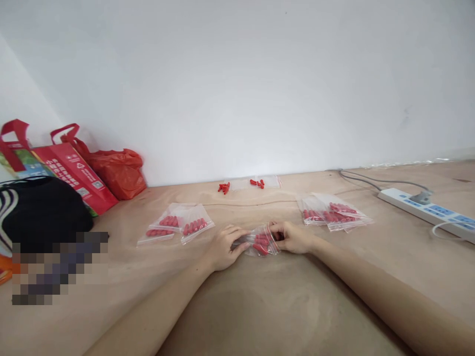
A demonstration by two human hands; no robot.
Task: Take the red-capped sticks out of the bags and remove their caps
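Between my two hands is a clear zip bag (251,249) with several small red cylindrical pieces (261,242) inside. My left hand (227,247) grips the bag's left end between thumb and fingers. At the other end, my right hand (293,237) pinches the edge with the red zip line; its fingertips are partly hidden by the plastic. Filled zip bags (193,225) lie flat to the left of my left hand. More filled bags (334,215) overlap in a pile beyond my right hand.
Loose red pieces (223,188) and a flat zip bag (272,181) lie near the wall. A power strip (434,210) with a grey cord is at right. At left stand a red shopping bag (74,170), an orange-red plastic bag (118,170) and a black bag (48,212).
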